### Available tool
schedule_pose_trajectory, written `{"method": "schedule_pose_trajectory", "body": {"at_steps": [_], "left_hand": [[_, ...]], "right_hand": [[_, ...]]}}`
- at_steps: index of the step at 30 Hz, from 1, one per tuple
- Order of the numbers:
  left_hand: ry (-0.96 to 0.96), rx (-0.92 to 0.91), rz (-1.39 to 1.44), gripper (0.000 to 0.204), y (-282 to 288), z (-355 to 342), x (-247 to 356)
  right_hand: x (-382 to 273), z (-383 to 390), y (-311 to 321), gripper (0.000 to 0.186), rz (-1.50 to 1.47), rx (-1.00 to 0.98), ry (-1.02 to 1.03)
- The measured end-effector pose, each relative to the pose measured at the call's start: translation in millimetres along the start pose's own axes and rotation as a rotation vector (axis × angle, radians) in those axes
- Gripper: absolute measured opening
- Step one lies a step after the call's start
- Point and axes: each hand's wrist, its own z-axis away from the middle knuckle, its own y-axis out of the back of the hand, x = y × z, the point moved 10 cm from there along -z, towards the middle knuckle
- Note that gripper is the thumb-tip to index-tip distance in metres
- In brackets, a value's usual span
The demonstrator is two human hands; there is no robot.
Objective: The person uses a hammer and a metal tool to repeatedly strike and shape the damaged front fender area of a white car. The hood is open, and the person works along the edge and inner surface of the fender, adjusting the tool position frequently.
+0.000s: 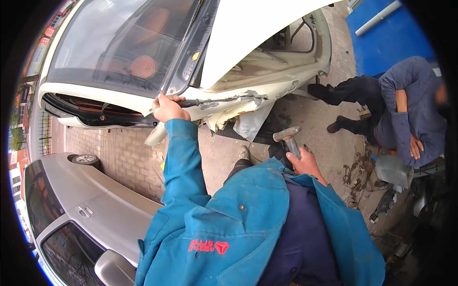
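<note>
My left hand [169, 109] is closed round the dark handle of a screwdriver-like tool [191, 103]. Its thin shaft runs to the right along the top edge of a crumpled cream fender [226, 110], where the paint is scraped grey; whether the tip touches metal I cannot tell. Lower and to the right, my right hand [307, 164] grips a hammer [287, 135] by its handle, head up, apart from the fender. A torn, bent flap [253, 125] of the fender hangs over the dark tyre [267, 137].
The raised white hood [238, 43] rises beyond the fender, beside the windshield [114, 43]. A silver car [100, 200] stands close at the left. On the right, a person in dark clothes [405, 109] crouches near a blue panel [386, 38]; debris [358, 174] litters the ground.
</note>
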Motion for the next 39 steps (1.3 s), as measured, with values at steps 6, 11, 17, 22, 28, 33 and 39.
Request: {"method": "schedule_pose_trajectory", "body": {"at_steps": [6,11,17,22,28,33,39], "left_hand": [[0.016,-0.032,0.028,0.014,-9,6,7],[-0.004,-0.131,-0.077,0.012,-50,3,-7],[0.049,-0.059,0.003,0.011,-46,0,-20],[-0.019,0.061,0.078,0.011,-13,-10,24],[-0.249,-0.067,0.162,0.011,-26,36,92],[-0.435,-0.252,0.103,0.013,-58,117,95],[-0.611,-0.560,0.035,0.022,-86,191,86]], "right_hand": [[-3,-4,5,0.050,0.020,0.028,-0.010],[-8,-4,11,0.051,0.025,0.044,-0.026],[-2,-5,12,0.053,0.086,0.058,-0.026],[3,-1,16,0.055,0.068,0.088,0.010],[8,3,21,0.055,0.047,0.095,-0.019],[6,6,20,0.054,0.029,0.078,-0.047],[3,5,27,0.053,0.022,0.103,-0.031]]}}
